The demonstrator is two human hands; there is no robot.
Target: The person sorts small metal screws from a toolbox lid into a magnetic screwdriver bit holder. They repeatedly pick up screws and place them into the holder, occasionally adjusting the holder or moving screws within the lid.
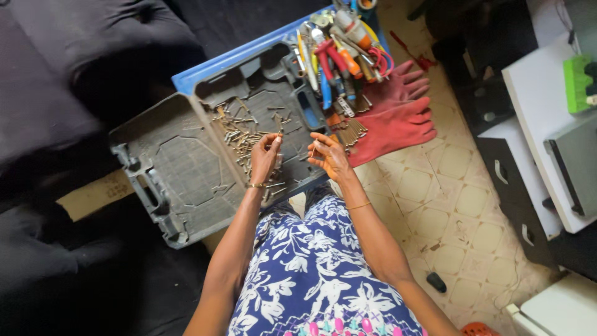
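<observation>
Sorting loose brass-coloured screws (239,138) in an open grey plastic tool case (186,162). Left hand (264,158) pinching one screw, right hand (328,155) grasping another; most unsorted, piled beside red rubber gloves (398,118).

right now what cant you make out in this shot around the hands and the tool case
- Head view: what the left hand pinches is too small to tell.
- Head view: the right hand has curled fingers hiding what it holds, if anything.
- Head view: the heap of tools is cut off by the top edge.
- Head view: the fasteners in the grey case are too small to sort by kind.
</observation>
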